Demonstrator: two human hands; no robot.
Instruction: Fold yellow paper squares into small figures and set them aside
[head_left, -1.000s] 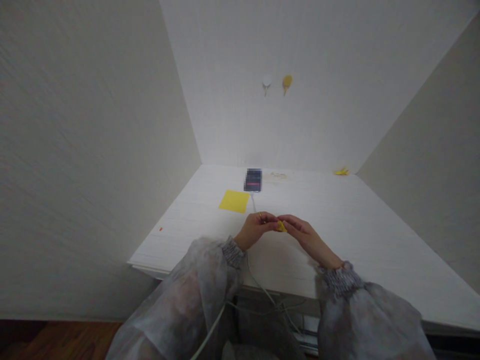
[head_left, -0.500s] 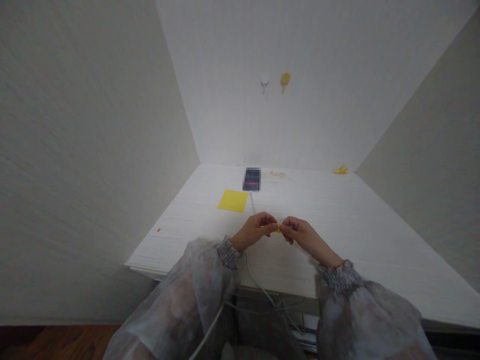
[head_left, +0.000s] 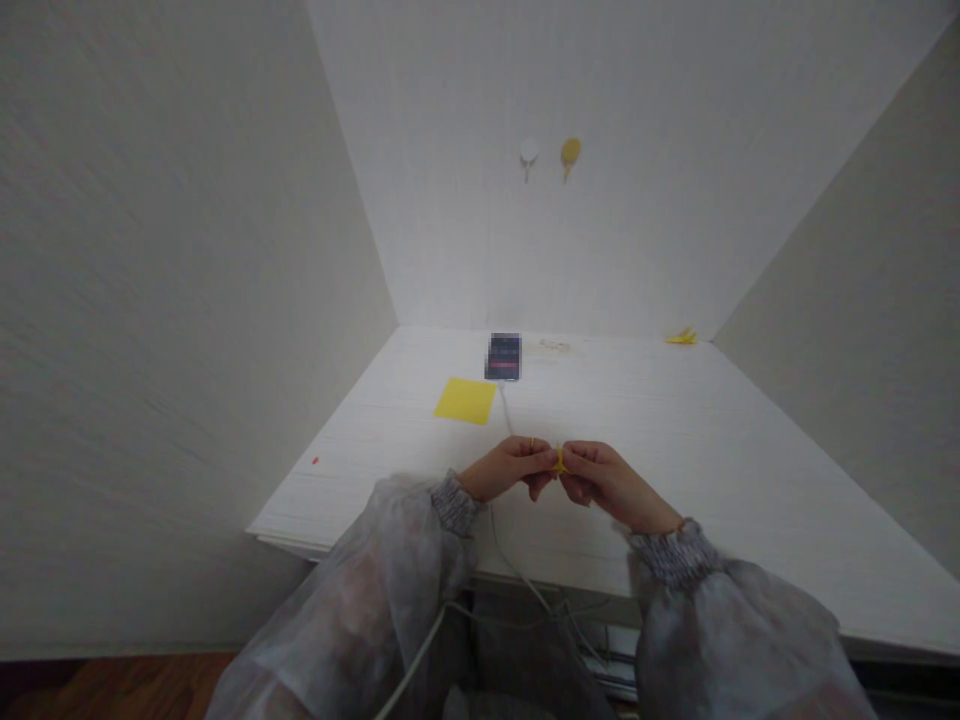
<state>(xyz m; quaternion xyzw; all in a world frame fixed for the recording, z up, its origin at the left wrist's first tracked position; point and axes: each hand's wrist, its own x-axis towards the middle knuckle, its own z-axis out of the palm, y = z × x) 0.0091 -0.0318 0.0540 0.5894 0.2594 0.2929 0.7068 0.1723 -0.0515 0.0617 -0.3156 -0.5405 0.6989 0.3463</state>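
Note:
A small folded piece of yellow paper (head_left: pixel 559 460) is pinched between my two hands above the front half of the white table. My left hand (head_left: pixel 517 467) has its thumb and fingers closed on the paper's left side; a ring shows on one finger. From the other side, my right hand (head_left: pixel 600 475) grips the same piece with thumb and fingertips. Most of the paper is covered by my fingers. Beyond my left hand, a flat yellow paper sheet (head_left: pixel 466 401) lies on the table (head_left: pixel 660 420).
A phone with a blurred screen (head_left: pixel 503 357) lies near the back wall, its white cable (head_left: pixel 505 408) running toward me. A folded yellow paper piece (head_left: pixel 682 337) sits in the back right corner. Two hooks, white (head_left: pixel 529 152) and yellow (head_left: pixel 571 151), are on the wall. A red bit (head_left: pixel 315 461) lies left.
Both hands have come slightly nearer to me and their fingers have curled in more below the folded paper. More of the yellow piece shows between the fingertips.

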